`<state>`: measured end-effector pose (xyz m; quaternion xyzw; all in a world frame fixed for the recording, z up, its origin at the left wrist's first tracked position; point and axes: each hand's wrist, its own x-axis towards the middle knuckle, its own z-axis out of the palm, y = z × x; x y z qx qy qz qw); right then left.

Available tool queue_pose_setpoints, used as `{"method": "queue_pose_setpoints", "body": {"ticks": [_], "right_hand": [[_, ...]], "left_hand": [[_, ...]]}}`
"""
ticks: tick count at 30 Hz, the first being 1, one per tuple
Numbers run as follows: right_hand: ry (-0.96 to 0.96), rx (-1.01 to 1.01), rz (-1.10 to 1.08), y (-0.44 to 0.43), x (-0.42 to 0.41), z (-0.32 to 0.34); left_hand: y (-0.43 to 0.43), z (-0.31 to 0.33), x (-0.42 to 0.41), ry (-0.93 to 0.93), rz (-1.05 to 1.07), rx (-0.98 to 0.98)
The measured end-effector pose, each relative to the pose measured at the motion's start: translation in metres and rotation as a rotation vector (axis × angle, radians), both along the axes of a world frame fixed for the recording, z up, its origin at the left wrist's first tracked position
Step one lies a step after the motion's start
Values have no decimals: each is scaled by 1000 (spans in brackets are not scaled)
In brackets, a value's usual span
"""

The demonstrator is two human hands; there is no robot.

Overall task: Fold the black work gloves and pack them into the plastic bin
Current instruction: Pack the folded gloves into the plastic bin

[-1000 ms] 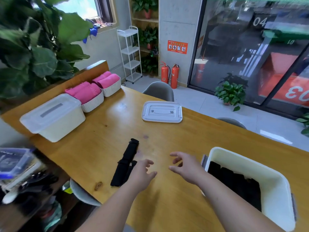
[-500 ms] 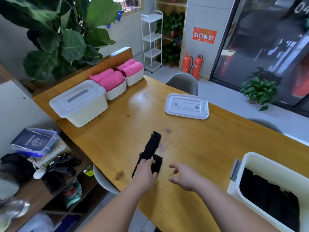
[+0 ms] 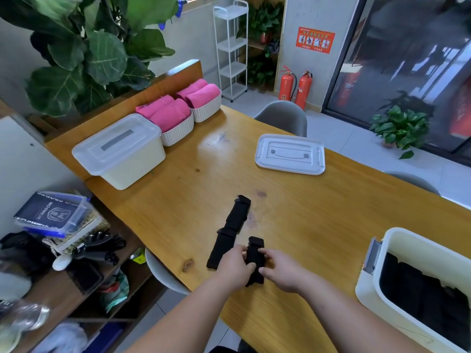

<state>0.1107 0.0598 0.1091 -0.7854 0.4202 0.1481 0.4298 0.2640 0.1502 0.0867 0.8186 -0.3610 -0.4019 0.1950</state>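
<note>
Black work glove (image 3: 255,254), folded short, is pinched from both sides: left hand (image 3: 235,270) has fingers curled on its left edge, right hand (image 3: 281,272) has thumb and fingers curled on its right edge. Second black glove (image 3: 233,225) lies stretched out just beside it on the wooden table (image 3: 318,225). Open plastic bin (image 3: 374,284) holding dark gloves stands well to the right; a flat lid (image 3: 290,154) lies farther back.

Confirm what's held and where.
Left hand and right hand both pinch the shorter black glove near its middle, one on each side.
</note>
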Motion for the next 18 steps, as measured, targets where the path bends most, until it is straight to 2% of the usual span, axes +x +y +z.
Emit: {"method": "queue_pose_setpoints", "body": {"ticks": [9, 14, 18], "right_hand": [[-162, 131, -240, 0, -16, 3], [-295, 104, -336, -12, -27, 20], [-381, 38, -433, -27, -40, 36]], "left_hand": [[-13, 1, -7, 190, 181, -2], [-23, 13, -5, 403, 293, -98], [-35, 39, -9, 546, 292, -209]]}}
